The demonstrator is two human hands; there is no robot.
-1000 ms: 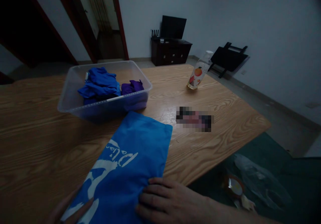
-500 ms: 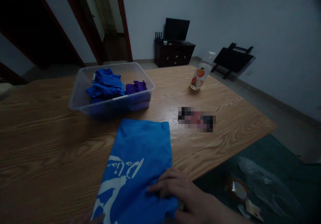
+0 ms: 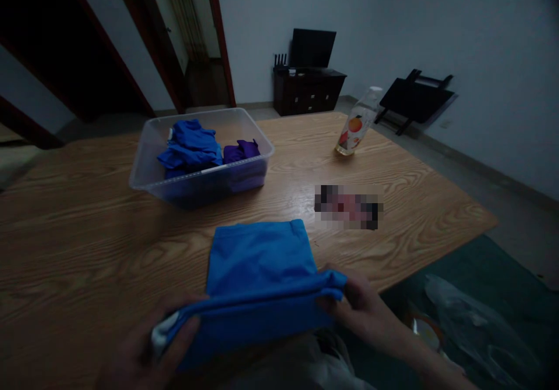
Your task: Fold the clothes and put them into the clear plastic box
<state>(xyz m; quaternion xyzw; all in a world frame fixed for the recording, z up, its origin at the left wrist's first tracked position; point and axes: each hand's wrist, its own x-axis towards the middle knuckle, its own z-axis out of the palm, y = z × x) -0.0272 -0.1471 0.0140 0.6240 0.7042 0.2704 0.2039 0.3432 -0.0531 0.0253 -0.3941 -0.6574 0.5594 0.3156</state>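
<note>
— Both hands grip the blue cloth (image 3: 262, 262): left hand (image 3: 144, 352) pinches its near left corner, right hand (image 3: 362, 308) clamps the near right corner, and the near edge is lifted and folded over.
— Where does the cloth lie?
— On the desk (image 3: 87, 215), near the front edge, its far half flat on the wood and its near half raised between the hands.
— What else is on the desk?
— Farther back and to the left stands a clear plastic bin (image 3: 201, 154) with blue clothes (image 3: 190, 145) and a purple garment (image 3: 241, 150) inside. A bottle (image 3: 356, 125) with a fruit label stands far right. Between the bottle and the cloth lies a small blurred thing I cannot make out.
— And beyond?
— A dark cabinet (image 3: 309, 90) with a screen (image 3: 312, 48) on top stands against the far wall.
</note>
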